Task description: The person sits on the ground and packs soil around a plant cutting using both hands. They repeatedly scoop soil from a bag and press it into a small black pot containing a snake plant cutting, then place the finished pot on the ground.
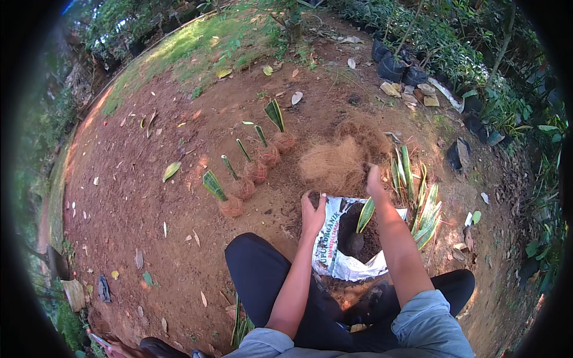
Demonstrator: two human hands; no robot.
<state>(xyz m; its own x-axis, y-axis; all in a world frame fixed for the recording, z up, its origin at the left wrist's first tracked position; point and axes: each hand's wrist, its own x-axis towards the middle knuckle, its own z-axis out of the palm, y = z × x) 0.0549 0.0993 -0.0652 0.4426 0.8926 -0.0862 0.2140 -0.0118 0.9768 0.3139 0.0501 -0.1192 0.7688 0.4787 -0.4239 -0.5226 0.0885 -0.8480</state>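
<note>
Before me on the soil lies an opened white plastic sack [329, 241] of dark growing medium, with a variegated snake plant leaf cutting [365, 215] standing in it. My left hand [314, 210] is at the sack's far left corner; its fingertips are spread, and whether they hold anything is unclear. My right hand [375, 179] touches the near right edge of a loose brown fibre heap [333, 164], its grip partly hidden. Left of the heap, several snake plant cuttings stand in a slanting row, each in a fibre ball [231, 206] wound with reddish string.
Loose snake plant leaves [427, 215] lie right of the sack, and more leaves [241, 324] by my left knee. Black planting bags [391, 67] and stones [391, 89] line the upper right. Another person's hand [118, 349] shows at the lower left.
</note>
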